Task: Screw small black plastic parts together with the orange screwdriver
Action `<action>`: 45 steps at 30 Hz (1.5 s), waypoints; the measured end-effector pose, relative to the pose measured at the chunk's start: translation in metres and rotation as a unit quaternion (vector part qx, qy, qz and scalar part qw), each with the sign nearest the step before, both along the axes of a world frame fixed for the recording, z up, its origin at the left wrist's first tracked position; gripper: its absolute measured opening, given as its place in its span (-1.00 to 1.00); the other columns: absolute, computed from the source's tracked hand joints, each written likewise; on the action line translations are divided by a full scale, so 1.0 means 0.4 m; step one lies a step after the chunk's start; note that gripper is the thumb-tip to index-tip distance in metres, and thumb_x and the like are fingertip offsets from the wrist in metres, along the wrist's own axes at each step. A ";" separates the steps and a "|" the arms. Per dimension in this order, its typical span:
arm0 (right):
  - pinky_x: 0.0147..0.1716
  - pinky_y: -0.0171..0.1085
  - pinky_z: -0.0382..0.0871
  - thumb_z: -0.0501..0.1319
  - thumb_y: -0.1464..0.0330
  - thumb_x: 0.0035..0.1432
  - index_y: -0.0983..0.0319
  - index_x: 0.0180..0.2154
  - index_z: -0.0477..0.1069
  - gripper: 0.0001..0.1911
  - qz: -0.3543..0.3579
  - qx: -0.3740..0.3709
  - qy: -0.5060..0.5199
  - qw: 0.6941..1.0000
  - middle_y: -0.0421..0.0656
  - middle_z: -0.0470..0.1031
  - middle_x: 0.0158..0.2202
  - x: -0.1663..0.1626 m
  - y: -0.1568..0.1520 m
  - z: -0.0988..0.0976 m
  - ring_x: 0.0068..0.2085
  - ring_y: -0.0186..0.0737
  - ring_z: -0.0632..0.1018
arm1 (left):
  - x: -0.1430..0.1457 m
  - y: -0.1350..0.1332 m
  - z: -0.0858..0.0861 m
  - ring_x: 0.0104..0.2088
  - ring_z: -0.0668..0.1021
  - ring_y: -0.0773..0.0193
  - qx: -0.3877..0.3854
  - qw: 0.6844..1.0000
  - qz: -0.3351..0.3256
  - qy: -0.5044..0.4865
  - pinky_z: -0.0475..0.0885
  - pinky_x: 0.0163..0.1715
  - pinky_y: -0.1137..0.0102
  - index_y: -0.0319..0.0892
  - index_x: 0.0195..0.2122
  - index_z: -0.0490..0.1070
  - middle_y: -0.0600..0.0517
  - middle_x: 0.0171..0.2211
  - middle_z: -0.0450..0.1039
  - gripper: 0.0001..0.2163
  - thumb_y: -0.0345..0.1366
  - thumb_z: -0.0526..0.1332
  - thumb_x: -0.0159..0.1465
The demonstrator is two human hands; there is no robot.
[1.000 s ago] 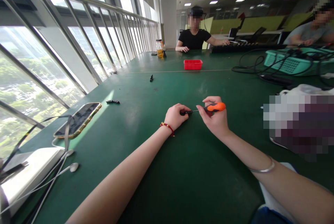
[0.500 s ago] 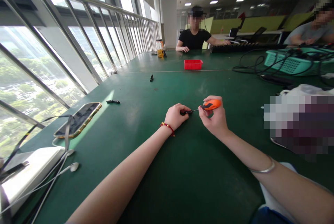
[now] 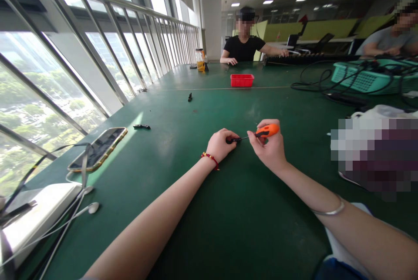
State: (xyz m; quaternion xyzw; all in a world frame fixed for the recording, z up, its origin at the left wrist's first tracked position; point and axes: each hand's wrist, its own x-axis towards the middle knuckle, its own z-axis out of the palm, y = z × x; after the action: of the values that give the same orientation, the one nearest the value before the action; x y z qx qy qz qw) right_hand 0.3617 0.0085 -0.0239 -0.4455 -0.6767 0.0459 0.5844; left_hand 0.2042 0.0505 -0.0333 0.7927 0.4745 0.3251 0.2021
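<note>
My left hand (image 3: 221,146) rests on the green table (image 3: 209,210), closed around a small black part (image 3: 234,140) whose exact kind I cannot make out. In my right hand (image 3: 272,147) is a screwdriver (image 3: 267,130) with an orange and black handle, gripped between thumb and fingers. Its thin metal shaft points left and meets the right end of the black part; the contact itself is too small to see clearly. Two similar small black pieces lie apart on the table, one (image 3: 141,127) to the left and another (image 3: 190,97) farther back.
A red bin (image 3: 242,80) stands beyond my hands. To the left are a phone (image 3: 98,149), white earphones (image 3: 93,207) and a white box. A teal basket (image 3: 365,79) with black cables and a blurred bag (image 3: 375,153) sit right. Two people sit beyond, one across the table.
The screwdriver handle has shifted slightly right, and my right-hand fingers have moved a little around it. My left hand holds the black part in nearly the same place.
</note>
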 end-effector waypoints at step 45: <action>-0.61 -0.34 0.23 0.20 0.34 0.02 0.16 -0.25 0.21 -0.77 0.015 -0.009 0.022 1.000 -0.29 0.27 -0.50 0.000 -0.005 0.007 -0.62 -0.40 0.31 | 0.001 0.001 -0.002 -0.39 0.49 0.37 0.005 1.000 0.000 0.001 0.41 -0.33 0.48 -0.16 -0.32 0.56 0.08 -0.39 0.47 -0.79 -0.47 0.20 0.03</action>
State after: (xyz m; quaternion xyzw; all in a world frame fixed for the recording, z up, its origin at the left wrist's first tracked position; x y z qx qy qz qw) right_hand 0.3616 0.0065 -0.0210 -0.4400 -0.6694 0.0708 0.5944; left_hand 0.2047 0.0511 -0.0340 0.7939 0.4729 0.3268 0.1981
